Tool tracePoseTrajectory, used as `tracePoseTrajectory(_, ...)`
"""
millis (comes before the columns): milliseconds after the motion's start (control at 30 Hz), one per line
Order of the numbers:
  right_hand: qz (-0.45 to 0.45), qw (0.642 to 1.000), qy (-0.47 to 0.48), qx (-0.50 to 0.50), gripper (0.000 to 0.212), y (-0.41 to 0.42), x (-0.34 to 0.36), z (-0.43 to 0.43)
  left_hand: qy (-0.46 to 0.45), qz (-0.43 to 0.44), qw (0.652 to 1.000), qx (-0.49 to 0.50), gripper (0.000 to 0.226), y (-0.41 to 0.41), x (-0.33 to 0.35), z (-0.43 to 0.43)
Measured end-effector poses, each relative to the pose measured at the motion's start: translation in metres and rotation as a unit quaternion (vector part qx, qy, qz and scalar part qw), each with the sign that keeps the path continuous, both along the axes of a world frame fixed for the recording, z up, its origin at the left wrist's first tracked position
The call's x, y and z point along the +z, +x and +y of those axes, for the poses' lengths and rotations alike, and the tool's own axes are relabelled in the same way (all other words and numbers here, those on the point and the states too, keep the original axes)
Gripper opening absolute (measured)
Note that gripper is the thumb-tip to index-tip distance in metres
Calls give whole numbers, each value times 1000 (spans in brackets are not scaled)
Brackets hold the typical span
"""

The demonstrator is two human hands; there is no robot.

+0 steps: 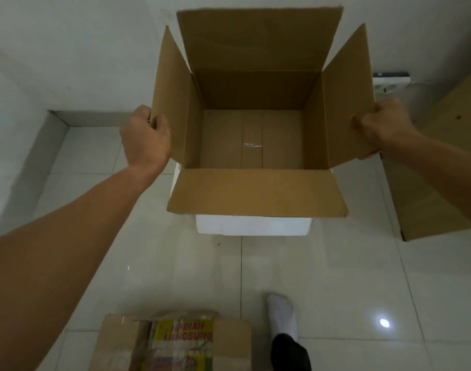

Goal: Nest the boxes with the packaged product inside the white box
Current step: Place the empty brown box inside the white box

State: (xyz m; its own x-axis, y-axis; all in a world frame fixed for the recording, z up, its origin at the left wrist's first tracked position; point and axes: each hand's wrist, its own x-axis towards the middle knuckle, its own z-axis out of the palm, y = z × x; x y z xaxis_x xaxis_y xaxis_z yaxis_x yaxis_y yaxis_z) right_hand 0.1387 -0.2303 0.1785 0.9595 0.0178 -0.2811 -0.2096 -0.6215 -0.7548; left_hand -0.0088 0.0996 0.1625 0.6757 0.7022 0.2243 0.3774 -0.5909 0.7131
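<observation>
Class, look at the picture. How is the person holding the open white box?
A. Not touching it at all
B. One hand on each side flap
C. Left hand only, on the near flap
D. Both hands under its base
B: the left hand grips the left side flap of the white box, and the right hand grips the right side flap.

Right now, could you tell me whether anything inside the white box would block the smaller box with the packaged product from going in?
Nothing visible does: the white box is open and bare inside, flaps spread. The smaller box sits on the floor, nearer.
</observation>
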Motion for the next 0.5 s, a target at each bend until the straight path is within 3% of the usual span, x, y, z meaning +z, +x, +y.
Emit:
tracePoseTrajectory(200,28,1000,-1,3,33,58,-49,15,-6,27,999,22,18,52,-40,4)
tracePoseTrajectory(500,58,998,-18,19,35,77,-124,17,-17,69,996,47,16,71,-114,1)
